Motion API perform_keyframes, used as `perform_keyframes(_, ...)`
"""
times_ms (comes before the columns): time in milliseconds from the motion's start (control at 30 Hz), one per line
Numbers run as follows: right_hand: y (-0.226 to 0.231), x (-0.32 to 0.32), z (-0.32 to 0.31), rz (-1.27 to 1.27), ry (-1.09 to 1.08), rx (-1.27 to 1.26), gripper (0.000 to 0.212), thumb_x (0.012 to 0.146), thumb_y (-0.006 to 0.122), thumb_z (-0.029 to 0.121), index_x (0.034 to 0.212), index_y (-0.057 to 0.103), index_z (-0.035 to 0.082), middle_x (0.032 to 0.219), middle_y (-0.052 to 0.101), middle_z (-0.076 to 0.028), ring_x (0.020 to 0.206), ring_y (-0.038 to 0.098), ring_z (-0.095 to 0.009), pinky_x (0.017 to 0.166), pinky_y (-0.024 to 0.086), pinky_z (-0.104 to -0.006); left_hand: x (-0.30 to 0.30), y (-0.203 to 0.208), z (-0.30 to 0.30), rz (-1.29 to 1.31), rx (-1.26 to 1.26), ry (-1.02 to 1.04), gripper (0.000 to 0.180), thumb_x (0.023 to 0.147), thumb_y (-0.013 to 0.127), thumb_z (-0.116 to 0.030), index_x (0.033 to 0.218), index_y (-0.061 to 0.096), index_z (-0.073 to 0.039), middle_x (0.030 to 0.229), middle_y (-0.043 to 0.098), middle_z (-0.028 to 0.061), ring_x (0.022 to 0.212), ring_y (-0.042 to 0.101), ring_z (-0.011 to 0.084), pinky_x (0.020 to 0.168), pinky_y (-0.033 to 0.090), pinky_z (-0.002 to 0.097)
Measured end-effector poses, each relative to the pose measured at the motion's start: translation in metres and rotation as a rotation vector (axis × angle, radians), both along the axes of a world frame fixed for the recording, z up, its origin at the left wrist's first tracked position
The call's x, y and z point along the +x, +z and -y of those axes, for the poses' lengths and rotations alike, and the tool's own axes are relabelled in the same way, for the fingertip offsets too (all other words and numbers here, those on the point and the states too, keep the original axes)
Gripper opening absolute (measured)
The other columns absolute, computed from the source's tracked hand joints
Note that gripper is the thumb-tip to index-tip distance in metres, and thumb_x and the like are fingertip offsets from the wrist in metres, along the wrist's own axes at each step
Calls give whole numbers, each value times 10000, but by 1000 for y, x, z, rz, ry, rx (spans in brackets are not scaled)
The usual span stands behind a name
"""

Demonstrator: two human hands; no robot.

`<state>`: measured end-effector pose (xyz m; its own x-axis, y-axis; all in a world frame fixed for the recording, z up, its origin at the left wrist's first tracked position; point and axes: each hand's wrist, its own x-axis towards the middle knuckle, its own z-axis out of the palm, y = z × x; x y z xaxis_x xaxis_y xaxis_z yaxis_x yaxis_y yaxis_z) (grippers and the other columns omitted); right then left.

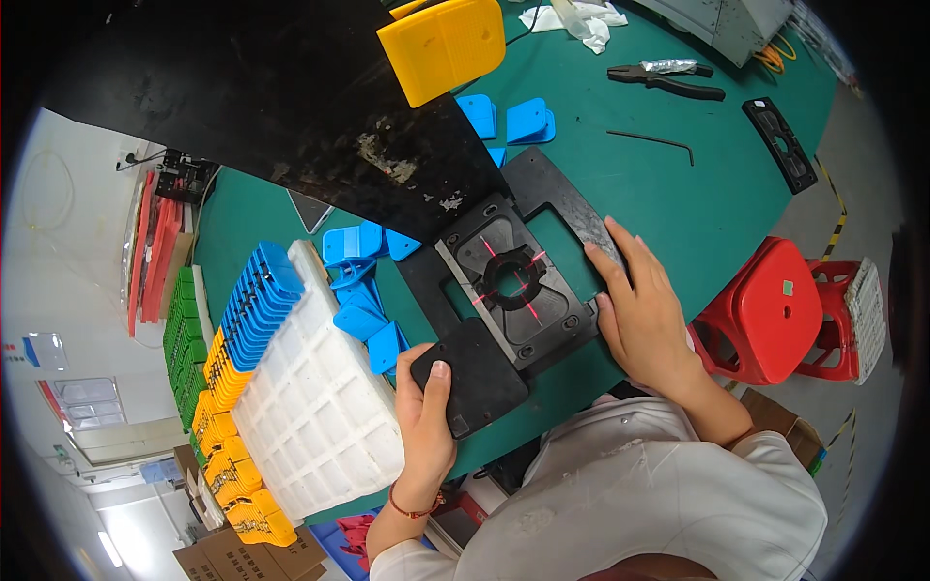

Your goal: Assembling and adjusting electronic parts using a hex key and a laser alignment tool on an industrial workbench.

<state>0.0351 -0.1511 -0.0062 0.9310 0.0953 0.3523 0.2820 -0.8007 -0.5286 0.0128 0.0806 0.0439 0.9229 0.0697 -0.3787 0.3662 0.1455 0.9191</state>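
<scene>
In front of me a black fixture frame point(567, 198) lies on the green table, with cut-out openings. Across its middle sits a dark block point(542, 320) with a round hole, and red light lines cross over it. My left hand point(426, 416) is closed on a flat black plate point(475, 382) with rounded corners at the near left of the frame, thumb on top and fingers around the edge. My right hand point(635, 310) rests against the frame's right edge, fingers stretched out and partly spread. The fingertips under the plate are hidden.
A black machine column point(320, 107) with a yellow cover point(446, 48) rises ahead. Blue plastic pieces point(363, 305) lie left, beside a white tray point(325, 407) and rows of yellow parts point(232, 470). Pliers point(673, 82) and a hex key point(654, 142) lie far right. Red stools point(760, 310) stand right.
</scene>
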Motion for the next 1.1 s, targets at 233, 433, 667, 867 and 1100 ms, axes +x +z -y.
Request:
perform_keyframes(233,0,0,0,3,-3,2,472,775,585,57,1230,476,-2,1333,382,-234,1142,463,-408,1004,369,-471,0,1,-1,-13,-34,4,252,944,492,-133,1161,405,-39,1036,558,106,895,567,134,779,496,260)
perform_keyframes(433,2,0,0,-7,-6,-16,468,770,592,59,1222,486,0,1327,394,-227,1132,473,-401,996,380,-465,-5,12,-16,118,149,402,378,916,504,-332,1165,458,-51,939,579,101,671,607,178,447,476,272)
perform_keyframes(667,-1,1,3,9,-5,-17,479,762,604,63,1222,487,6,1321,397,-231,1129,477,-394,993,384,-462,-11,7,-14,212,157,519,384,907,515,-344,1161,476,-60,885,562,69,687,591,137,464,458,240)
perform_keyframes(867,0,0,1,8,7,-6,487,755,609,55,1223,481,5,1314,397,-243,1127,477,-399,994,383,-462,-10,6,-10,230,226,679,390,895,533,-338,1156,469,-54,895,555,53,724,588,139,537,472,250)
perform_keyframes(1100,-2,3,3,-14,-13,19,492,760,599,45,1234,473,1,1336,383,-230,1126,473,-416,988,384,-463,-18,8,7,117,91,178,308,936,500,-200,1186,400,-51,1000,547,127,674,612,189,458,521,296)
